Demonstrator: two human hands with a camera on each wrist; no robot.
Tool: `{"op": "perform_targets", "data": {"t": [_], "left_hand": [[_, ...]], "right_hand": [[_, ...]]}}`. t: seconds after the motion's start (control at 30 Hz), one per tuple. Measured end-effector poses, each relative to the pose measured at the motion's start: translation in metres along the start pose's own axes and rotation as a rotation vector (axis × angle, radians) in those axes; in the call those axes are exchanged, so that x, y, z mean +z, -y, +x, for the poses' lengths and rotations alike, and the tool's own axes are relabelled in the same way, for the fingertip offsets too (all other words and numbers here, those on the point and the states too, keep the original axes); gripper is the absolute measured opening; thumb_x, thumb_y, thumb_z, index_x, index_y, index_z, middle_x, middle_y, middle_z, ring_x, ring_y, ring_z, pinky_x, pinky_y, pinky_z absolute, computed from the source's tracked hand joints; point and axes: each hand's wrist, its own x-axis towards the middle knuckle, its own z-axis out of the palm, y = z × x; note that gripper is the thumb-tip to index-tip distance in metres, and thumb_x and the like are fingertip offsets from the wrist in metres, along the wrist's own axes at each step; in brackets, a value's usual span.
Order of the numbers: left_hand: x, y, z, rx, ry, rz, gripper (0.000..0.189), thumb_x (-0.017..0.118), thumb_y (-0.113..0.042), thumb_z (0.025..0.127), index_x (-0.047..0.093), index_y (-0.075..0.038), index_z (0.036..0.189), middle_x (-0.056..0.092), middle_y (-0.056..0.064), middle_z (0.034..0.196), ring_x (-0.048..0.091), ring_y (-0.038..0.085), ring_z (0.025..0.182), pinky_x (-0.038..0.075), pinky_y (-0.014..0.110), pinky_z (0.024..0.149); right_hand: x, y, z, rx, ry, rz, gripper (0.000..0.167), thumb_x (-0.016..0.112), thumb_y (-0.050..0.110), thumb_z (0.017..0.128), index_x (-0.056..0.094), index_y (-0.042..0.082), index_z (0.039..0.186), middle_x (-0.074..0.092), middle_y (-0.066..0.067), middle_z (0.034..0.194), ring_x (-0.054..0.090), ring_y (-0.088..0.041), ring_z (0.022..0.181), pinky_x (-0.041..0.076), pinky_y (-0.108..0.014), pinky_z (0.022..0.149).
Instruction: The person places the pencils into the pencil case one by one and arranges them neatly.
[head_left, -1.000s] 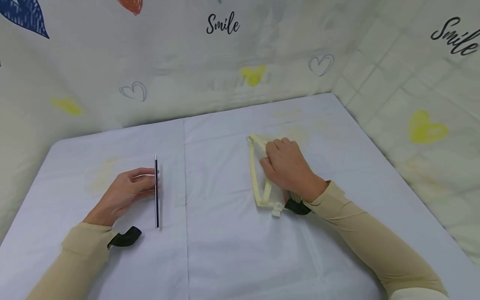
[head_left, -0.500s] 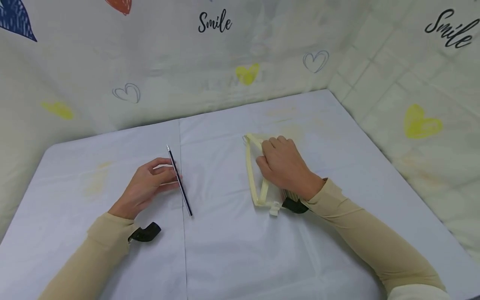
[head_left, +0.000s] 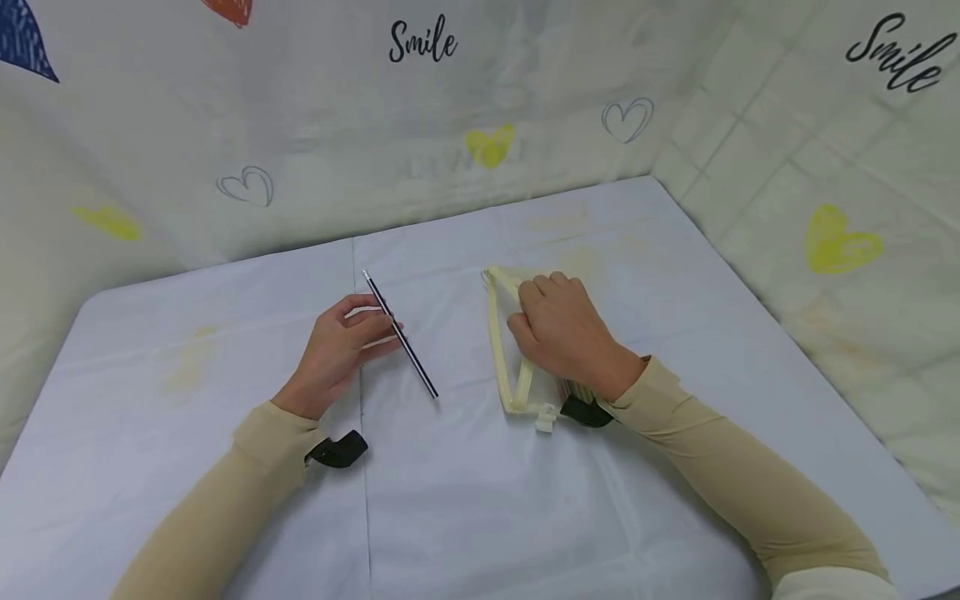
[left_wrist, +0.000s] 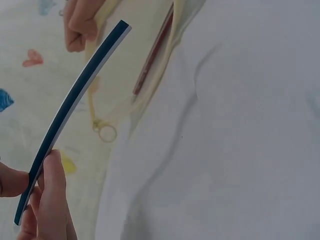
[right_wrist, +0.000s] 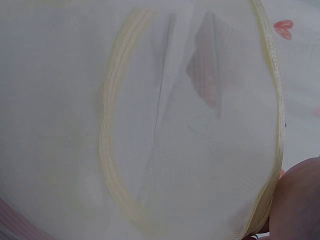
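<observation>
A dark pencil with white stripes (head_left: 414,357) and a pale end slants in the air left of the pouch. My left hand (head_left: 337,354) pinches it between thumb and fingers; its side looks blue and white in the left wrist view. My right hand (head_left: 566,333) grips the upper edge of a see-through mesh pouch (head_left: 498,354) with cream trim, holding its mouth apart. Several striped pencils (head_left: 577,390) show inside, partly hidden by the right wrist. Through the mesh, the left wrist view shows a reddish pencil (left_wrist: 152,60). The right wrist view is mostly filled by mesh and trim (right_wrist: 106,125).
A white cloth with a seam covers the table (head_left: 450,500). Behind it hangs a printed curtain (head_left: 337,125), with another at the right. A small white tag (head_left: 546,418) sticks out at the pouch's near end, and a ring (left_wrist: 107,133) hangs from its trim.
My left hand has moved right and slightly away from me with the pencil, nearing the pouch. The pencil has turned from upright in view to slanting down rightward. My right hand still holds the pouch.
</observation>
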Motion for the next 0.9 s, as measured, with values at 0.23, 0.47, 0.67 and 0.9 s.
{"op": "perform_targets", "data": {"t": [0.23, 0.47, 0.67, 0.9], "left_hand": [[0.028, 0.001, 0.011, 0.031, 0.018, -0.099, 0.026, 0.064, -0.002, 0.098, 0.053, -0.013, 0.119, 0.069, -0.002, 0.093, 0.075, 0.014, 0.096, 0.064, 0.038, 0.099], [0.053, 0.006, 0.018, 0.036, 0.049, -0.146, 0.024, 0.063, 0.000, 0.098, 0.053, -0.013, 0.116, 0.068, -0.001, 0.092, 0.074, 0.015, 0.094, 0.065, 0.039, 0.096], [0.069, 0.011, 0.022, 0.016, 0.071, -0.171, 0.025, 0.064, 0.001, 0.098, 0.053, -0.014, 0.115, 0.068, 0.000, 0.093, 0.075, 0.015, 0.094, 0.066, 0.039, 0.095], [0.083, 0.017, 0.024, 0.022, 0.129, -0.184, 0.026, 0.061, 0.004, 0.098, 0.052, -0.012, 0.116, 0.066, 0.000, 0.093, 0.073, 0.016, 0.096, 0.065, 0.041, 0.096]], "right_hand": [[-0.001, 0.000, 0.000, 0.007, 0.003, -0.002, 0.031, 0.040, 0.007, 0.091, 0.030, 0.013, 0.062, 0.020, 0.001, 0.063, 0.019, -0.019, 0.059, 0.013, -0.029, 0.059], [-0.002, 0.001, 0.000, 0.019, 0.016, 0.005, 0.030, 0.041, 0.006, 0.091, 0.031, 0.013, 0.063, 0.020, 0.001, 0.063, 0.019, -0.019, 0.059, 0.013, -0.029, 0.059], [-0.001, 0.001, 0.001, 0.015, 0.010, -0.020, 0.030, 0.042, 0.007, 0.091, 0.034, 0.011, 0.063, 0.024, -0.001, 0.061, 0.023, -0.021, 0.057, 0.015, -0.029, 0.058], [0.000, -0.001, 0.001, 0.008, 0.002, -0.043, 0.029, 0.042, 0.009, 0.092, 0.038, 0.011, 0.064, 0.029, -0.002, 0.060, 0.027, -0.023, 0.056, 0.017, -0.030, 0.056]]}}
